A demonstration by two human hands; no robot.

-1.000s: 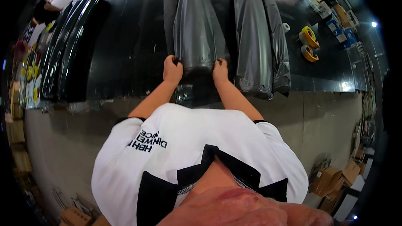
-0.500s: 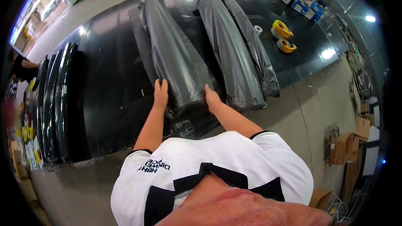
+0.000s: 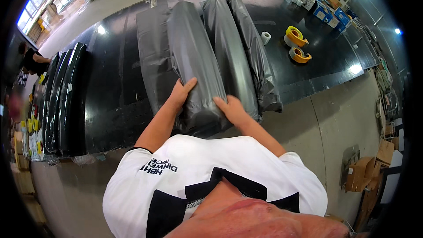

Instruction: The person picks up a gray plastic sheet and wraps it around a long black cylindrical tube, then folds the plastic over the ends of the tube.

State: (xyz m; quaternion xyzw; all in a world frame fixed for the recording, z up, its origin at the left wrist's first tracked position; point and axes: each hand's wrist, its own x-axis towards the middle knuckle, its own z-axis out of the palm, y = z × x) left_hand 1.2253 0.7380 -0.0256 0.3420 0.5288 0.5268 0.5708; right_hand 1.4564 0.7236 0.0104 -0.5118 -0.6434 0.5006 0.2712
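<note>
A long bundle wrapped in grey plastic film (image 3: 198,57) lies lengthwise in front of me on a black table (image 3: 110,83). My left hand (image 3: 181,93) grips its left side near the close end, thumb across the film. At the right side of that same end, my right hand (image 3: 231,108) holds the film, its fingers partly hidden between bundles. A flat sheet of grey film (image 3: 154,53) spreads out to the left of the bundle. Close on the right lies a second grey wrapped bundle (image 3: 231,48), and beyond it a narrower, crumpled one (image 3: 255,53).
Several shiny black wrapped rolls (image 3: 70,92) lie at the table's left end. Yellow tape dispensers (image 3: 300,55) and a small white roll (image 3: 265,38) are on the right. Blue boxes (image 3: 324,14) stand at the far right edge. Another person (image 3: 33,61) is at far left.
The near bundle has shifted right against the second one, and more of the flat film shows on its left. Both my hands have moved right with it.
</note>
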